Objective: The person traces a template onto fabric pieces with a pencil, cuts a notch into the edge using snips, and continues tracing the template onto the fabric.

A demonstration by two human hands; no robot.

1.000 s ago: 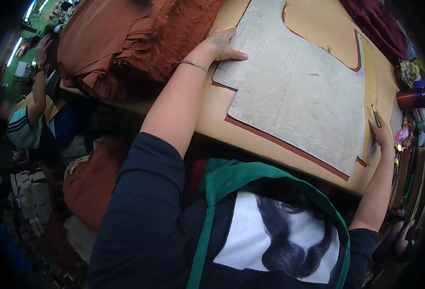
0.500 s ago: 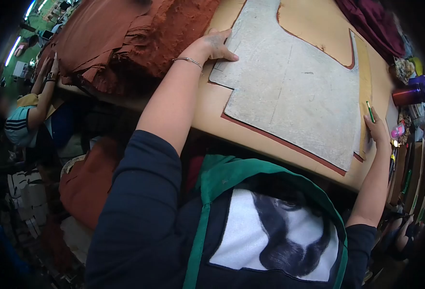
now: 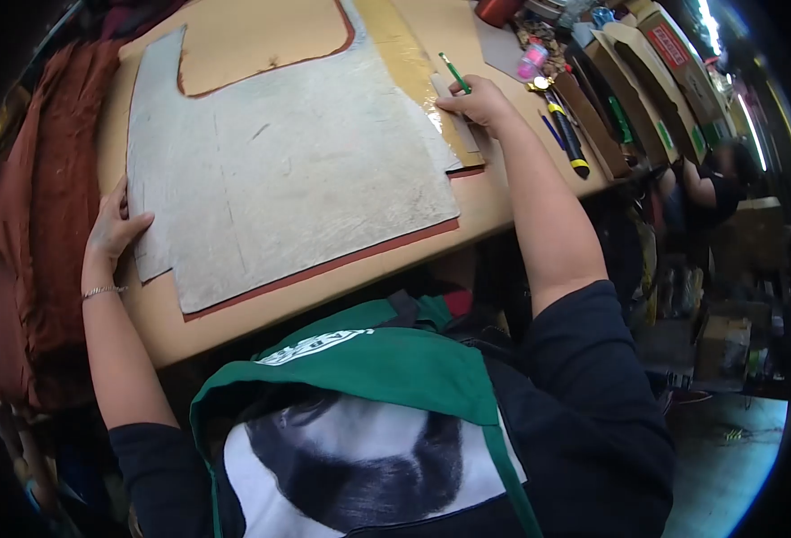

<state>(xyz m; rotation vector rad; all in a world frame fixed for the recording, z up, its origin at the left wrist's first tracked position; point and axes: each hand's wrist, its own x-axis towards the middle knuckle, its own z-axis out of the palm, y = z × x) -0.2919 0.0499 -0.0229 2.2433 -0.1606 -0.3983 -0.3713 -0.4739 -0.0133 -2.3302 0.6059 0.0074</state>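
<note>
A large grey pattern board (image 3: 306, 170) with a cut-out at its far side lies on the table. Rust-red fabric (image 3: 324, 276) shows as a strip under its near edge. At the board's left edge, my left hand (image 3: 119, 229) has its thumb on the board and its fingers stretched along the side. My right hand (image 3: 483, 106) rests at the right edge, beside a yellowish, taped-looking strip (image 3: 400, 45). Between its fingers is a slim green pencil (image 3: 455, 73), pointing up and away; its lower end is hidden by the hand.
Stacked rust-red fabric (image 3: 64, 179) lies along the left. To the right are a yellow-and-black cutter (image 3: 567, 134), a pink bottle (image 3: 532, 61) and cardboard boxes (image 3: 673, 67). The tan table's near edge (image 3: 341, 300) runs before my green apron (image 3: 395, 363).
The view has swung to the right, so the board and both hands appear further left. The left hand remains at the board's left edge, and the green pencil stays in my right hand.
</note>
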